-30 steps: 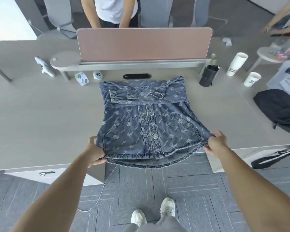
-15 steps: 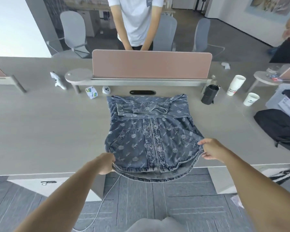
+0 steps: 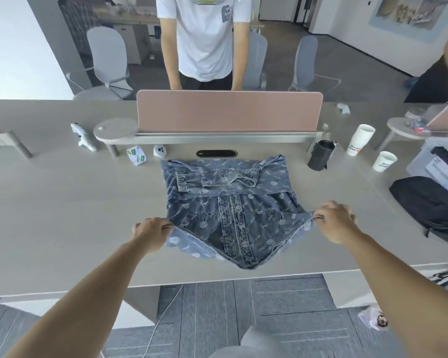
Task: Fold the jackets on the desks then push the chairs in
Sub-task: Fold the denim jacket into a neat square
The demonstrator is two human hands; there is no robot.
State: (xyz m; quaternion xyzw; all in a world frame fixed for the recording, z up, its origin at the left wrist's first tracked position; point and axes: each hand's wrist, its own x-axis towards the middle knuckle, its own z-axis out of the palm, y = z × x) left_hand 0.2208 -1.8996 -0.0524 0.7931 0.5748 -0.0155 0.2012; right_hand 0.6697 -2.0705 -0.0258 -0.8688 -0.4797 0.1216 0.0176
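Hem of the denim jacket (image 3: 230, 202) has come up off the bench (image 3: 62, 202) edge since a second ago and now hangs lifted over the lower front; the collar end lies flat near the divider, sleeves already crossed over the chest. Left hand (image 3: 150, 232) and right hand (image 3: 335, 222) each pinch a hem corner, fingers curled tight on cloth. My read: final bottom-up fold about half done, then chairs (image 3: 106, 58) left to push in.

**Bright, even light; warped rim**

The white area (image 3: 16, 42) at 10 o'clock is blown out, without detail. The desk (image 3: 62, 202) carries only soft, faint shadows. Its front edge bows with lens distortion, and the floor (image 3: 282, 319) at 6 o'clock is smeared with blur.
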